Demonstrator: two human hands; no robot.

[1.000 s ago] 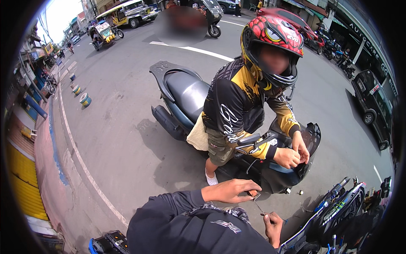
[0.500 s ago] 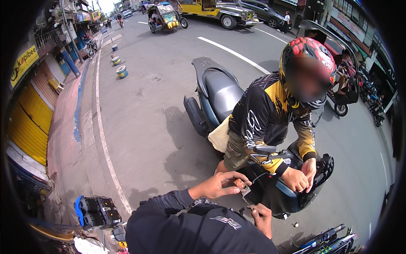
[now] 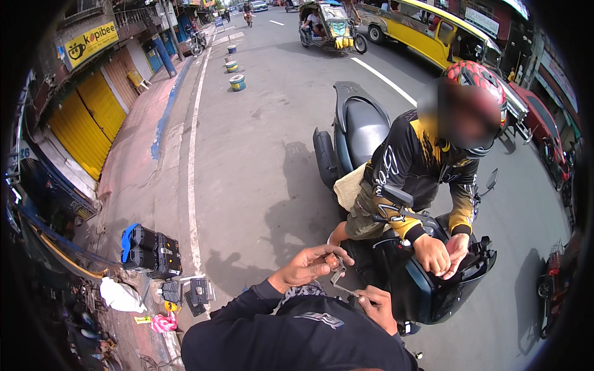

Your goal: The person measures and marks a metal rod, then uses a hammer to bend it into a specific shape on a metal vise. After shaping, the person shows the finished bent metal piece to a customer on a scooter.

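My left hand [image 3: 308, 267] is closed, pinching a small orange-brown piece [image 3: 333, 260] with a thin bent metal bracket [image 3: 338, 276] beside it. A slim metal strip [image 3: 345, 288] runs from there toward my right hand [image 3: 377, 304], whose thumb and fingers grip its near end. The exact kind of these small parts is unclear. Both hands are close to the front of a dark scooter [image 3: 402, 281]. Across it leans a person in a helmet [image 3: 476, 83] and a black-and-yellow jersey, with that person's hands [image 3: 442, 256] together above the scooter's front panel.
Black cases [image 3: 151, 250] with a blue strap stand by the kerb at left. Near them lie a white bag [image 3: 120, 295] and a pink-and-white cloth [image 3: 164, 322]. Painted tubs [image 3: 237, 83] line the road. A tricycle [image 3: 331, 28], a yellow jeepney [image 3: 427, 28] and a red vehicle [image 3: 538, 117] occupy the street.
The view has turned left, shifting the scene rightward. The jeepney has driven forward, and a red vehicle appears at right. My hands still grip the same small parts.
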